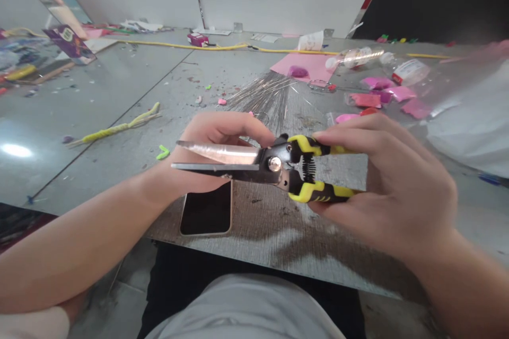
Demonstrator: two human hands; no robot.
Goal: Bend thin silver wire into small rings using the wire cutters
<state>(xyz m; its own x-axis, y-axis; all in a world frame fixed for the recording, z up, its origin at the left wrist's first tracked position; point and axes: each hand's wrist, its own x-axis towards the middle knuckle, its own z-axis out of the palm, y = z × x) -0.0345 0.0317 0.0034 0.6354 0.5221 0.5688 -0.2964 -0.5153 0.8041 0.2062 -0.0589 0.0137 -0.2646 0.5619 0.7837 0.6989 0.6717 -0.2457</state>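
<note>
My right hand point(392, 185) grips the yellow-and-black handles of a pair of snips point(274, 165), whose steel blades point left and stand slightly apart. My left hand point(210, 151) sits behind the blades with fingers curled, fingertips near the pivot; whether it pinches anything is hidden by the blades. A bundle of thin silver wires point(266, 96) fans out on the table just beyond the hands.
A phone point(207, 214) lies face up near the table's front edge. Pink clay pieces and plastic bags point(377, 92) lie at the right, a yellow-green wrapped stem point(119, 128) at the left, a yellow cord point(222, 47) along the back. Small scraps litter the grey table point(278, 228).
</note>
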